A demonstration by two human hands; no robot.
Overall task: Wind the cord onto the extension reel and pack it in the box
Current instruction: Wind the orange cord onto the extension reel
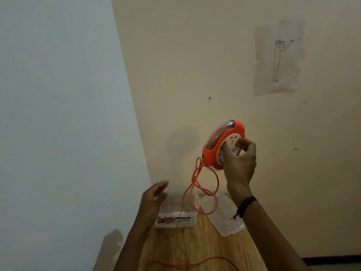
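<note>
One wooden table (197, 245) with a pale grain fills the lower middle of the view, set against a cream wall where one sheet of paper with a line drawing of a standing figure (278, 57) hangs at the upper right. Two clear plastic pieces lie on the table: one rectangular clear plastic box with a printed label (175, 212) on the left, open at the top, and one clear plastic lid (222, 214) just beside it on the right. One round orange extension reel with a white socket face (222, 144) is held up in the air above the lid, tilted on edge. The right hand (239, 162) is clasped on the reel, its fingers pressing the white face. One orange cord (197, 184) hangs from the reel in loops down toward the box, and a further stretch lies across the near table edge. The left hand (154, 196) hovers blurred beside the box, fingers spread and grasping nothing. One dark wristband (245, 205) circles the right wrist.
</note>
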